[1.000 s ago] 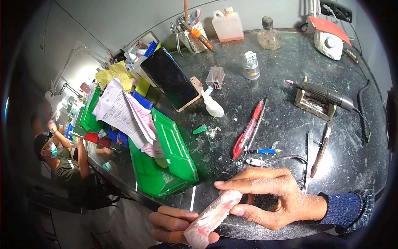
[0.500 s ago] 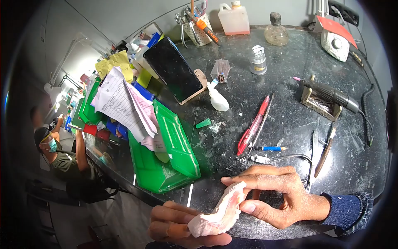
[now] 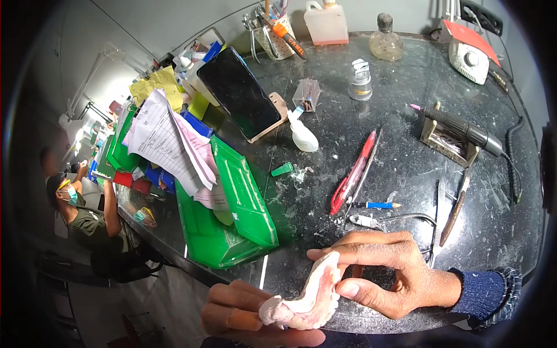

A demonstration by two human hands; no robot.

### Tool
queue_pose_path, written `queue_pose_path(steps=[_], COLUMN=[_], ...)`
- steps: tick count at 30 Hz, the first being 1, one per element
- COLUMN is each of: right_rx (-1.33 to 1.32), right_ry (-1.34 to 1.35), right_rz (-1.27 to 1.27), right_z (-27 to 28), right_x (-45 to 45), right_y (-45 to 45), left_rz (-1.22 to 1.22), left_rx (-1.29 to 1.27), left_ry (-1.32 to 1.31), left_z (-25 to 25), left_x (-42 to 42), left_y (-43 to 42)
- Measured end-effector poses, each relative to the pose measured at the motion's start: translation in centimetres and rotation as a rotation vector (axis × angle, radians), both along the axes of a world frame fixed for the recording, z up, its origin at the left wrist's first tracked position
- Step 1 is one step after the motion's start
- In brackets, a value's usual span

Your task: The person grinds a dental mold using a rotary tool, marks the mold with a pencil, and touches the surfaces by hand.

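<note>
A curved, pinkish-white dental model (image 3: 308, 303) with a row of teeth along its outer edge is held up at the table's front edge. My left hand (image 3: 255, 316) grips its lower left end, fingers behind and thumb below. At the upper right end, my right hand (image 3: 386, 272) pinches it between thumb and fingers. White dust coats the right hand's skin. Beyond that hand lie a white cable connector (image 3: 364, 220), a blue pencil stub (image 3: 377, 205) and a red pen (image 3: 355, 173) beside a thin metal tool.
A green bin (image 3: 246, 200) with papers (image 3: 168, 145) stands left, near a phone (image 3: 241, 93). A handpiece (image 3: 464, 130) rests on a stand at right, with a knife-like tool (image 3: 455, 211) below. Bottles (image 3: 386, 43) line the back. Another person (image 3: 87, 217) sits far left.
The dental model has tilted slightly between my hands, showing more of its pink inner side. My left hand has shifted a little left. My right hand keeps nearly the same place.
</note>
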State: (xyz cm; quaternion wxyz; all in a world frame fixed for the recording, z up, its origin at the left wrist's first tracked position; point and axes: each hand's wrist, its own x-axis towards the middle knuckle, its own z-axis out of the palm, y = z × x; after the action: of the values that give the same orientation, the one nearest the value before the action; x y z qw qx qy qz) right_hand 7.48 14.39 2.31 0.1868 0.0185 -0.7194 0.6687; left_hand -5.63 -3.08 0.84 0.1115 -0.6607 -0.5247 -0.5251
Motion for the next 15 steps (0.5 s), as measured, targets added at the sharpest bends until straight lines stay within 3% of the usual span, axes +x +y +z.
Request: queue_pose_path(steps=[15], right_rx=[0.021], right_ry=[0.039], right_rz=[0.001], right_z=[0.1], right_x=[0.0], right_y=[0.0], left_rz=[-0.005], left_rx=[-0.046], left_ry=[0.132], left_z=[1.4], left_x=[-0.1], left_y=[0.0])
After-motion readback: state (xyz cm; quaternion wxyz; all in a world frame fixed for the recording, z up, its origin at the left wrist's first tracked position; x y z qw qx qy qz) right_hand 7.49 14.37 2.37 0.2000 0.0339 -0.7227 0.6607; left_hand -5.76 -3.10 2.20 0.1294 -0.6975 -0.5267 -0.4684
